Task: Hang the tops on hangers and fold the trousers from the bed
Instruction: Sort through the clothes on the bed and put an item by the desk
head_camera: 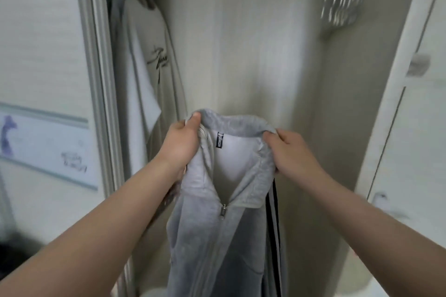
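A grey velour zip-up jacket (217, 236) with dark stripes down one sleeve hangs in front of the open wardrobe. My left hand (181, 144) grips the left side of its collar, thumb on top. My right hand (289, 152) grips the right side of the collar. The zip is closed up to the chest and the collar spreads open, showing a black label inside. Whether a hanger sits inside the jacket is unclear. A white T-shirt (142, 75) with dark script lettering hangs on the rail at the wardrobe's left.
Several empty pale hangers (342, 0) hang bunched at the upper right of the wardrobe. The wardrobe door (410, 116) with a knob stands open on the right. The wardrobe frame (96, 79) and a wall with a picture are to the left.
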Demonstrator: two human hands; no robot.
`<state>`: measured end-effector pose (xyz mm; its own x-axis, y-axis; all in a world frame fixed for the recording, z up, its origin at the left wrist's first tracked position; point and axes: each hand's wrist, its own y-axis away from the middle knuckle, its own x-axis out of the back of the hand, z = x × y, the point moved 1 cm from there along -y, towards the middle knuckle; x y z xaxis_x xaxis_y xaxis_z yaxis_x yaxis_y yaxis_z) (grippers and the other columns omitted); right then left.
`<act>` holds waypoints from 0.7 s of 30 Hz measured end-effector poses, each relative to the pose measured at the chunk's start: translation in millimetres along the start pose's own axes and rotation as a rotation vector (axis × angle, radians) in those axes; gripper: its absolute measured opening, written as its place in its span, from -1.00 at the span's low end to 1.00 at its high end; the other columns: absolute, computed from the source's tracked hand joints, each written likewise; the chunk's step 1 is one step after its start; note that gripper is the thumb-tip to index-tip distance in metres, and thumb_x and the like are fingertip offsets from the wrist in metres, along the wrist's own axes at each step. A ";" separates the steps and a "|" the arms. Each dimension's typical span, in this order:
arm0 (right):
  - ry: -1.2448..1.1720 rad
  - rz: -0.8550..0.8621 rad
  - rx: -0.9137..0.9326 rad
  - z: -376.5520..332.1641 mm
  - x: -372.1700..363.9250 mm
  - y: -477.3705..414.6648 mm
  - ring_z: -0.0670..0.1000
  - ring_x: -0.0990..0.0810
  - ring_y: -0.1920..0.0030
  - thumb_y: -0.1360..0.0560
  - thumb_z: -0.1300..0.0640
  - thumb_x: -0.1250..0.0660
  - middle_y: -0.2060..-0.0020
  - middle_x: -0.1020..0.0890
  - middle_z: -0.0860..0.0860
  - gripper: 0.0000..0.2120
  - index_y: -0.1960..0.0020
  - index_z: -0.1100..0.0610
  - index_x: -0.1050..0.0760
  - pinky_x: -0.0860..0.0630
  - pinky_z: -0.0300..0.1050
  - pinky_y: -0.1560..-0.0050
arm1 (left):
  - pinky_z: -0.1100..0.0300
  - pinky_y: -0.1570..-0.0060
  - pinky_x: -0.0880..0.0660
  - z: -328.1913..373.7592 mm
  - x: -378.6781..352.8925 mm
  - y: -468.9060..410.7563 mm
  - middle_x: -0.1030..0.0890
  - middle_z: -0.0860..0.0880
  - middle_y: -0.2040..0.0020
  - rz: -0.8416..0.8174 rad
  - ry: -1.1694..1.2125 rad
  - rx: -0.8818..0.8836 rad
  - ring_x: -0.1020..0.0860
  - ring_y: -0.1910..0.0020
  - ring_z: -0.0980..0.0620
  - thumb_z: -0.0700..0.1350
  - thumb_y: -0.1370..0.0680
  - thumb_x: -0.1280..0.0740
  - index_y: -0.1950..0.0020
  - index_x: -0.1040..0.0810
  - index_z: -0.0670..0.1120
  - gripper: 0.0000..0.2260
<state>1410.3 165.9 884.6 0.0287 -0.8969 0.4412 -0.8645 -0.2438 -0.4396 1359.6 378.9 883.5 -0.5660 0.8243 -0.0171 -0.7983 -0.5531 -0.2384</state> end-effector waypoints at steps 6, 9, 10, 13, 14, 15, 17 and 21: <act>0.142 0.175 0.070 -74.3 22.8 -98.5 0.10 -0.51 0.39 -0.60 0.05 -0.19 0.46 -0.49 0.05 -0.63 0.36 0.14 -0.37 -0.53 0.08 0.32 | -0.03 -0.19 -0.56 89.9 -10.6 -89.7 -0.69 -0.19 -0.02 -0.068 0.003 -0.161 -0.66 -0.05 -0.13 0.09 -0.66 -0.22 0.00 -0.60 -0.17 -0.65; 0.252 0.223 0.072 -101.2 41.4 -139.8 0.15 -0.58 0.50 -0.60 0.07 -0.16 0.51 -0.51 0.06 -0.62 0.37 0.15 -0.39 -0.49 -0.12 0.45 | 0.16 0.15 -0.54 129.5 -23.5 -122.8 -0.67 -0.09 0.13 -0.090 0.019 -0.221 -0.62 0.12 -0.03 0.01 -0.64 -0.21 0.08 -0.60 -0.15 -0.71; 0.299 0.228 0.067 -108.5 47.3 -152.2 0.20 -0.62 0.48 -0.60 0.06 -0.15 0.47 -0.53 0.11 -0.63 0.33 0.18 -0.41 -0.53 -0.09 0.44 | 0.19 0.24 -0.49 142.0 -29.4 -132.5 -0.65 -0.08 0.17 -0.109 0.018 -0.243 -0.60 0.17 -0.02 -0.03 -0.63 -0.20 0.09 -0.60 -0.17 -0.72; 0.370 0.247 0.042 -127.5 64.8 -185.8 0.27 -0.66 0.42 -0.60 0.07 -0.12 0.33 -0.58 0.24 -0.66 0.19 0.28 -0.46 -0.65 0.09 0.39 | 0.18 0.27 -0.46 176.0 -48.1 -157.0 -0.65 -0.13 0.14 -0.134 0.021 -0.282 -0.59 0.20 -0.04 -0.06 -0.61 -0.19 0.03 -0.61 -0.22 -0.71; 0.397 0.257 0.038 -133.8 70.6 -196.1 0.27 -0.65 0.45 -0.60 0.08 -0.11 0.32 -0.58 0.26 -0.66 0.18 0.31 -0.46 -0.64 0.08 0.44 | 0.16 0.23 -0.47 186.5 -54.5 -164.4 -0.66 -0.15 0.09 -0.128 0.034 -0.288 -0.60 0.17 -0.07 -0.06 -0.61 -0.19 -0.01 -0.61 -0.23 -0.71; 0.438 0.267 0.037 -140.1 76.1 -205.3 0.24 -0.63 0.50 -0.60 0.10 -0.11 0.35 -0.57 0.26 -0.67 0.19 0.31 -0.45 -0.60 0.02 0.50 | 0.14 0.16 -0.49 197.2 -60.7 -171.0 -0.65 -0.18 0.04 -0.120 0.045 -0.290 -0.61 0.10 -0.11 -0.06 -0.61 -0.20 -0.07 -0.60 -0.24 -0.71; 0.561 0.291 0.045 -152.5 85.6 -221.9 0.20 -0.62 0.51 -0.59 0.13 -0.11 0.39 -0.55 0.22 -0.71 0.16 0.31 -0.45 -0.54 -0.08 0.48 | 0.08 0.03 -0.49 217.9 -72.8 -182.6 -0.63 -0.21 -0.05 -0.108 0.059 -0.277 -0.61 -0.03 -0.18 -0.08 -0.61 -0.20 -0.17 -0.56 -0.25 -0.71; 0.968 0.349 0.081 -178.0 97.8 -245.5 0.17 -0.64 0.10 -0.50 0.21 -0.24 0.08 -0.63 0.12 -0.90 0.04 0.19 -0.51 -0.45 -0.10 0.16 | 0.08 0.06 -0.50 253.5 -95.7 -205.3 -0.60 -0.18 -0.04 -0.140 0.051 -0.294 -0.57 0.04 -0.13 -0.22 -0.62 -0.15 -0.09 -0.56 -0.20 -0.80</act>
<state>1536.0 203.6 1174.9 -0.6645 -0.2503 0.7042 -0.7098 -0.0836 -0.6995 1525.4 382.8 1180.2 -0.4384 0.8987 -0.0108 -0.7698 -0.3816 -0.5116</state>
